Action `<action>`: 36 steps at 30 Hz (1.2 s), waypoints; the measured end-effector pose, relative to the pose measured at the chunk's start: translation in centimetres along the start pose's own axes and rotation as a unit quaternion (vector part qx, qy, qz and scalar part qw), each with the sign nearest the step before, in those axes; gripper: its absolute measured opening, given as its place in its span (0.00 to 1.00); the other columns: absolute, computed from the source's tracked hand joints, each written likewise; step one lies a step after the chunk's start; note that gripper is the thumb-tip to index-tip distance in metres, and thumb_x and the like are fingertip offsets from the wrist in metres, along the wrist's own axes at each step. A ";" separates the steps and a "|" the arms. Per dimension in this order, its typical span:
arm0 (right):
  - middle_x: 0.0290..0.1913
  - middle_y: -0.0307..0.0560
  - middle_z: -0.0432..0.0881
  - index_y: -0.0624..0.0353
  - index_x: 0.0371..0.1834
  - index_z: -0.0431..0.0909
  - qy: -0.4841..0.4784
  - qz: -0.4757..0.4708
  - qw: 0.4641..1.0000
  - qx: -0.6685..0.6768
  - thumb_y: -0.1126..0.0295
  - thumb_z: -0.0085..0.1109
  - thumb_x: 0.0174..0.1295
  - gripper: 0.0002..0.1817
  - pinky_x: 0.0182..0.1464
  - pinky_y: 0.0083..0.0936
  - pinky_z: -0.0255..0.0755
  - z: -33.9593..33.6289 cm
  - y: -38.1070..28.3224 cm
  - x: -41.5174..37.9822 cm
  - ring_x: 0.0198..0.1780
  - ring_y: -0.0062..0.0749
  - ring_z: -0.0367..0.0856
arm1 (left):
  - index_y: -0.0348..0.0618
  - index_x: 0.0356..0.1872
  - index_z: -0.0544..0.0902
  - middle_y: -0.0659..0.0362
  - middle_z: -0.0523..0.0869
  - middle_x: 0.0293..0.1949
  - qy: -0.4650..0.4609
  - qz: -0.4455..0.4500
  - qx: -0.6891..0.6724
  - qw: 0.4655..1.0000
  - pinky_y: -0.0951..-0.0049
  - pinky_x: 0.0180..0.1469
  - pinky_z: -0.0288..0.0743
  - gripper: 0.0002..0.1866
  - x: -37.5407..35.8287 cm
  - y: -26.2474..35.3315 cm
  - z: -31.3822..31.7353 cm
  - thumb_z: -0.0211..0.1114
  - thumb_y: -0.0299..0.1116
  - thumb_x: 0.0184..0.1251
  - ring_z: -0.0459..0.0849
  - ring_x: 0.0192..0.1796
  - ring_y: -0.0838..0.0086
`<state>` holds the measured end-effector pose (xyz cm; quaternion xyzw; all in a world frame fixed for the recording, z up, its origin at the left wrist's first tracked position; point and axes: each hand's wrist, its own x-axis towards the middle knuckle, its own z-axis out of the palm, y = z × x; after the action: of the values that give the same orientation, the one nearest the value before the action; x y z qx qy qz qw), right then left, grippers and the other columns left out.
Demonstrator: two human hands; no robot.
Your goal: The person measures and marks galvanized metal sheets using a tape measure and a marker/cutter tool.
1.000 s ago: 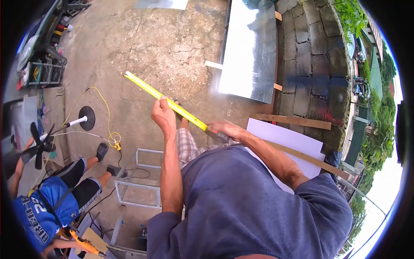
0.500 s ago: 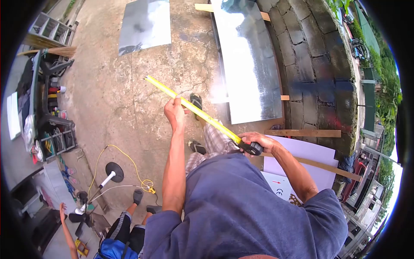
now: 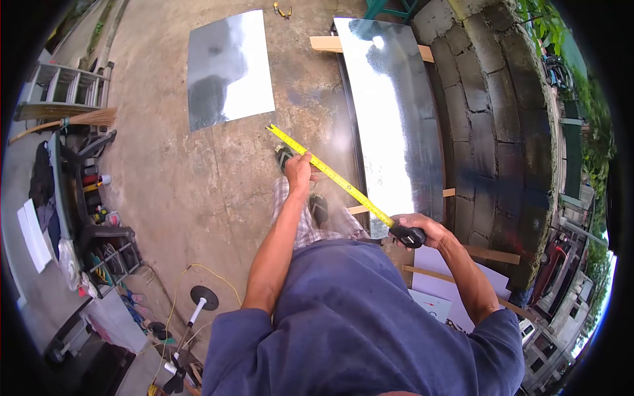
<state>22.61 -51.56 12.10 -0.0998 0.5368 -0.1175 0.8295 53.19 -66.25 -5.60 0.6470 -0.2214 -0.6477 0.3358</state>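
A yellow tape measure [image 3: 343,185] is pulled out between my two hands, its blade slanting from upper left to lower right. My right hand [image 3: 426,228] is wrapped round its black case. Farther along the blade, my left hand [image 3: 300,173] pinches it a little short of the free end. That tip hangs above the concrete floor, near the lower corner of a loose shiny metal sheet [image 3: 231,69]. To the right of the blade, a longer shiny metal sheet [image 3: 389,125] rests on wooden strips.
A concrete block wall [image 3: 479,125] runs along the right. Pale boards [image 3: 472,274] lean beside my right arm. At left are a broom [image 3: 92,117], a ladder [image 3: 69,86] and a cluttered bench [image 3: 59,198]. A stand fan [image 3: 203,298] and yellow cord [image 3: 221,274] lie lower left. Pliers [image 3: 282,10] lie at the top.
Both hands and the tape have shifted right and slightly down in view. My feet have changed position. The other person at lower left is out of view, and the pliers have come into view.
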 end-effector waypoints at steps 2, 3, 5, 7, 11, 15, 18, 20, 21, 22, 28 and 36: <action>0.46 0.49 0.84 0.64 0.67 0.72 0.034 0.001 0.999 0.001 0.51 0.62 0.69 0.32 0.25 0.26 0.81 0.3 -4.9 1.7 0.35 0.30 0.86 | 0.30 0.46 0.82 0.48 0.90 0.38 -0.020 -0.008 0.018 1.000 0.75 0.18 0.78 0.15 4.5 2.5 0.8 0.59 0.36 0.75 0.92 0.30 0.63; 0.46 0.49 0.84 0.65 0.66 0.73 0.052 0.003 0.999 0.003 0.51 0.62 0.68 0.32 0.24 0.26 0.81 0.7 -7.0 2.4 0.35 0.30 0.86 | 0.30 0.46 0.83 0.49 0.90 0.38 -0.042 -0.010 0.033 0.999 0.75 0.17 0.77 0.16 7.1 3.5 1.0 0.59 0.36 0.75 0.92 0.30 0.64; 0.47 0.49 0.85 0.65 0.64 0.74 0.073 -0.006 0.997 0.007 0.50 0.64 0.67 0.32 0.24 0.25 0.81 1.3 -12.1 3.5 0.35 0.30 0.85 | 0.30 0.47 0.83 0.49 0.90 0.37 -0.056 -0.032 0.030 0.997 0.76 0.17 0.77 0.15 11.4 6.5 1.8 0.59 0.36 0.75 0.92 0.30 0.65; 0.47 0.49 0.85 0.65 0.65 0.74 0.091 -0.009 0.996 0.001 0.50 0.64 0.66 0.33 0.24 0.25 0.81 2.9 -17.2 4.0 0.35 0.29 0.85 | 0.31 0.47 0.83 0.49 0.90 0.37 -0.067 -0.050 0.037 0.996 0.76 0.17 0.77 0.15 15.0 10.1 2.9 0.60 0.36 0.75 0.92 0.29 0.65; 0.50 0.50 0.84 0.65 0.66 0.73 0.115 -0.019 0.993 0.028 0.50 0.64 0.66 0.34 0.25 0.27 0.82 4.2 -25.9 5.5 0.37 0.30 0.86 | 0.32 0.46 0.83 0.49 0.90 0.37 -0.091 -0.030 0.038 0.995 0.76 0.16 0.76 0.14 22.7 16.5 5.3 0.61 0.36 0.74 0.91 0.27 0.67; 0.49 0.49 0.81 0.64 0.70 0.70 0.101 -0.011 0.994 0.042 0.51 0.62 0.67 0.35 0.25 0.26 0.82 3.9 -34.9 8.5 0.36 0.31 0.86 | 0.32 0.45 0.83 0.50 0.90 0.33 -0.101 -0.060 0.024 0.993 0.77 0.16 0.76 0.15 28.6 23.9 7.0 0.61 0.37 0.74 0.90 0.27 0.69; 0.48 0.49 0.81 0.62 0.71 0.68 0.104 -0.008 0.994 0.027 0.53 0.62 0.66 0.35 0.24 0.25 0.81 3.1 -42.5 11.5 0.34 0.31 0.86 | 0.32 0.45 0.83 0.50 0.90 0.34 -0.094 -0.050 0.067 0.992 0.76 0.16 0.76 0.15 37.2 24.6 8.5 0.60 0.37 0.74 0.90 0.27 0.68; 0.48 0.50 0.81 0.61 0.73 0.67 0.114 -0.020 0.993 0.015 0.54 0.62 0.66 0.35 0.23 0.25 0.81 2.1 -47.8 13.9 0.33 0.31 0.85 | 0.32 0.46 0.82 0.49 0.90 0.36 -0.096 -0.070 0.061 0.991 0.76 0.16 0.76 0.15 40.7 28.6 9.7 0.60 0.37 0.75 0.90 0.27 0.68; 0.48 0.50 0.81 0.60 0.74 0.66 0.120 -0.024 0.992 0.013 0.55 0.62 0.66 0.36 0.23 0.25 0.81 1.4 -50.3 14.8 0.33 0.31 0.85 | 0.32 0.47 0.82 0.49 0.90 0.37 -0.097 -0.081 0.056 0.990 0.76 0.15 0.76 0.15 42.3 30.6 10.3 0.59 0.38 0.75 0.90 0.27 0.68; 0.47 0.50 0.81 0.57 0.77 0.64 0.104 -0.014 0.994 0.027 0.56 0.62 0.65 0.38 0.23 0.25 0.81 0.5 -53.0 15.9 0.31 0.30 0.85 | 0.32 0.47 0.81 0.48 0.90 0.38 -0.099 -0.090 0.052 0.990 0.76 0.15 0.76 0.16 44.0 32.8 10.8 0.59 0.38 0.75 0.90 0.27 0.68; 0.47 0.50 0.80 0.58 0.77 0.65 0.167 0.029 0.985 0.026 0.54 0.61 0.66 0.38 0.22 0.26 0.79 -1.7 -67.6 19.8 0.29 0.30 0.84 | 0.32 0.52 0.80 0.48 0.90 0.39 -0.151 -0.076 0.102 0.980 0.77 0.20 0.79 0.20 57.3 38.4 14.6 0.59 0.43 0.76 0.90 0.33 0.69; 0.42 0.44 0.80 0.60 0.71 0.72 0.284 0.085 0.951 0.089 0.53 0.61 0.67 0.33 0.19 0.29 0.74 -7.4 -83.7 26.4 0.27 0.32 0.82 | 0.33 0.56 0.79 0.50 0.89 0.40 -0.242 -0.243 0.108 0.933 0.73 0.26 0.81 0.21 65.8 48.7 20.3 0.60 0.42 0.75 0.90 0.34 0.69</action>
<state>18.94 -139.58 10.59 0.0577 0.7442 -0.1173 0.6551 44.49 -149.71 -14.54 0.5370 -0.2000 -0.8189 0.0325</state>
